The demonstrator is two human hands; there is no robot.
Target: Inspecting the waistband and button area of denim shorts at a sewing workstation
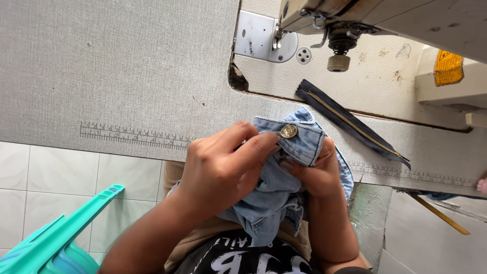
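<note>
Nearest, bottom edge: my dark printed shirt (238, 259), cut off by the frame. A teal plastic chair (50, 238) is bottom left, only partly in view over white floor tiles (61, 177).

My left hand (223, 170) and right hand (317, 175) are together at the table's near edge, both holding the light blue denim piece (276, 198). Left thumb and fingers pinch the denim band just beside the brass button (288, 131); right fingers curl shut under the band's other end. Most of the denim is bunched between and below my hands, shape hard to make out. The band's long axis runs left to right, slightly tilted, button facing up.

Beyond the hands, grey table (116, 76) with a printed ruler strip (132, 135); its whole left side is open room. A dark zipper (352, 122) with gold teeth lies diagonally, upper left to lower right, near the denim but apart from it.

Farthest: sewing machine (355, 20), top cut off, with a metal plate (261, 38).
</note>
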